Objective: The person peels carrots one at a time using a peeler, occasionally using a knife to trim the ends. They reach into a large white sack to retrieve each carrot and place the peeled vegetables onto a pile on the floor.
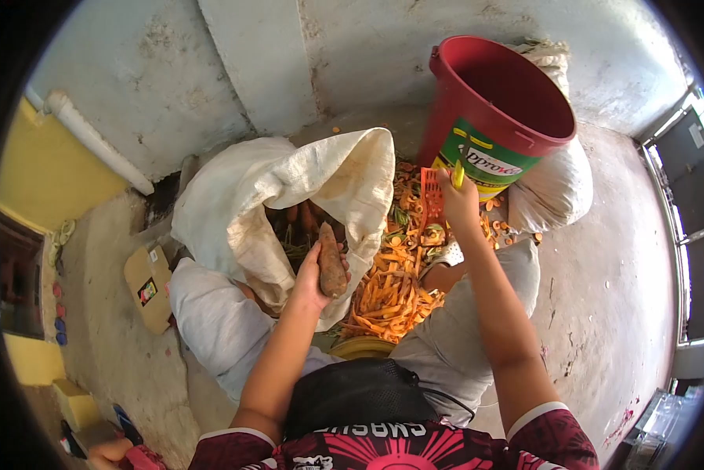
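My left hand (314, 280) is closed around a thick, soil-stained carrot (332, 262), held upright over the mouth of a white woven sack (250, 188). More carrots (305, 218) lie inside the sack, partly in shadow. In my right hand (460, 200) is a small knife (458, 171) with a yellow handle, its dark blade pointing up in front of the red bucket (439, 94). Just beside that hand stands an orange-red slotted plastic piece (432, 192). Orange peelings (391, 286) are heaped between my legs.
A yellow basin rim (363, 345) shows close to my lap. Behind the bucket leans a stuffed white sack (559, 192). Flattened cardboard (146, 288) lies on the left, and a wall (367, 55) rises behind everything. Part of another person (121, 454) appears at lower left.
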Action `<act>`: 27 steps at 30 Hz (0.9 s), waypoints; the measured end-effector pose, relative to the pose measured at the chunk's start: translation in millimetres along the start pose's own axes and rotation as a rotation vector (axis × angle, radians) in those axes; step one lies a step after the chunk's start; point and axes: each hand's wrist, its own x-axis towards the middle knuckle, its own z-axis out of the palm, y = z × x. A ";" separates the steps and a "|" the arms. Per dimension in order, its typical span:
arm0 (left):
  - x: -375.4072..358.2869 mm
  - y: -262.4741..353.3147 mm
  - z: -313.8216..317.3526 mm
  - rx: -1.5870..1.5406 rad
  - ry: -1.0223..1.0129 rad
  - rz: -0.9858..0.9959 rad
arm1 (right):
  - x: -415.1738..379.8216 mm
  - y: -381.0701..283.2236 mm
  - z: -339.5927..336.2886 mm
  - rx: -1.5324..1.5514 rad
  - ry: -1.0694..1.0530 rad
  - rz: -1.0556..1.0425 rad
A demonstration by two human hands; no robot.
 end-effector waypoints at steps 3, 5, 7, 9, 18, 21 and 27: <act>2.4 -12.4 7.4 0.109 -0.043 -0.033 | -34.1 10.5 3.7 0.523 0.121 0.316; 4.7 -20.8 15.2 0.123 -0.080 -0.053 | -59.1 15.0 14.3 0.634 0.071 0.420; 4.8 -27.7 21.3 0.136 -0.110 -0.097 | -85.4 -1.9 24.3 0.649 0.056 0.414; 3.1 -33.1 22.5 0.118 -0.178 -0.151 | -94.4 1.4 33.4 0.561 -0.002 0.423; -4.7 -39.1 34.2 0.107 -0.183 -0.183 | -119.6 -34.9 45.0 0.005 0.034 0.131; -1.1 -37.3 28.1 0.057 -0.229 -0.171 | -121.5 -34.7 50.4 -0.039 0.024 0.128; -0.8 -32.9 22.7 0.095 -0.260 -0.211 | -117.9 -27.4 57.3 -0.061 0.057 0.134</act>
